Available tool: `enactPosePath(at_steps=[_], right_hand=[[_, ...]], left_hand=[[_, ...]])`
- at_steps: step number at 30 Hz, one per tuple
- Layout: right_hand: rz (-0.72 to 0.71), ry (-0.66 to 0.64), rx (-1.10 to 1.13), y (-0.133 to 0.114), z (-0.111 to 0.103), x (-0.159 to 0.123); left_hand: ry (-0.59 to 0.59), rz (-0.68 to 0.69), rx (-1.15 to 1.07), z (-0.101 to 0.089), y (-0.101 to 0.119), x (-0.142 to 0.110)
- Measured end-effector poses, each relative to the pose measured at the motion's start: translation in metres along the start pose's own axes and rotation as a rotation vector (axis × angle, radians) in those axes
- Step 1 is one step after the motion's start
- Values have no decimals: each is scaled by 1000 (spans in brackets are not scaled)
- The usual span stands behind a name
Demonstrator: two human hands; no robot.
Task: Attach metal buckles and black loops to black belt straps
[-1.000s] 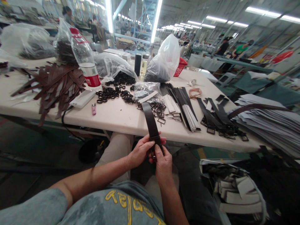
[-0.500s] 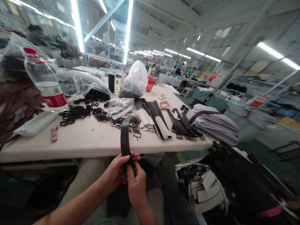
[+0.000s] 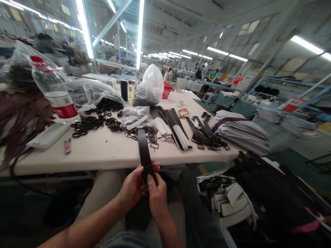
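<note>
Over my lap, just in front of the table edge, a black strap [image 3: 144, 151] stands up in a curve from between my hands. My left hand [image 3: 133, 187] grips it from the left side, fingers passing behind it. From the right, my right hand [image 3: 157, 193] pinches its lower part, thumb lying on the front. Whether a buckle sits on the strap under the fingers cannot be made out. Beyond the strap's top lie metal buckles [image 3: 154, 146] and a clear plastic bag [image 3: 134, 116]. Farther right are black and white strips [image 3: 178, 132].
On the table [image 3: 90, 156] stand a water bottle [image 3: 58, 94], black rings [image 3: 85, 125], a pink clip [image 3: 67, 146], a white bag [image 3: 150, 84], more straps with buckles [image 3: 204, 137] and a grey stack [image 3: 240, 132]. A bin of scraps [image 3: 230, 203] stands lower right.
The strap's upper end has straightened from a forward-bending loop. My right thumb now lies across the strap's front. The view has shifted slightly.
</note>
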State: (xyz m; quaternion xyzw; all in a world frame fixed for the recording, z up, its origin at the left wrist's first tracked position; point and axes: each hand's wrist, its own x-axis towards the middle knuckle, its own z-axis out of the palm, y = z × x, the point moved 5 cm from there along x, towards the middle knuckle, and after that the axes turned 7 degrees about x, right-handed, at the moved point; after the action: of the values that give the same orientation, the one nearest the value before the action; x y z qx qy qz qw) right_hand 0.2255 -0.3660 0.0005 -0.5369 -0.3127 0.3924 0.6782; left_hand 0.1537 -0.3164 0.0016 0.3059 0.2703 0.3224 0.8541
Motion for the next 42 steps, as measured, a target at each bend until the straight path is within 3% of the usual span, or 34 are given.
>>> enactPosePath(at_steps=[4, 7, 19, 25, 29, 33, 37, 42], right_hand=[[13, -13, -34, 1, -3, 1], [-22, -65, -100, 5, -3, 0], [-467, -205, -768, -27, 7, 12], [-439, -197, -716, -16, 9, 10], [-383, -187, -651, -11, 8, 10], [-372, -182, -686, -23, 3, 18], [-396, -147, -783, -57, -23, 45], [-307, 2, -828, -112, -98, 119]], left_hand=[[-29, 19, 38, 0, 2, 0], [15, 20, 65, -2, 3, 0], [71, 69, -20, -9, 26, 10], [160, 94, -5, -17, 21, 10], [114, 100, 101, -15, 17, 11], [23, 102, 186, -11, 21, 19], [-126, 140, 251, -22, 20, 27], [-421, -157, 574, -60, -34, 28]])
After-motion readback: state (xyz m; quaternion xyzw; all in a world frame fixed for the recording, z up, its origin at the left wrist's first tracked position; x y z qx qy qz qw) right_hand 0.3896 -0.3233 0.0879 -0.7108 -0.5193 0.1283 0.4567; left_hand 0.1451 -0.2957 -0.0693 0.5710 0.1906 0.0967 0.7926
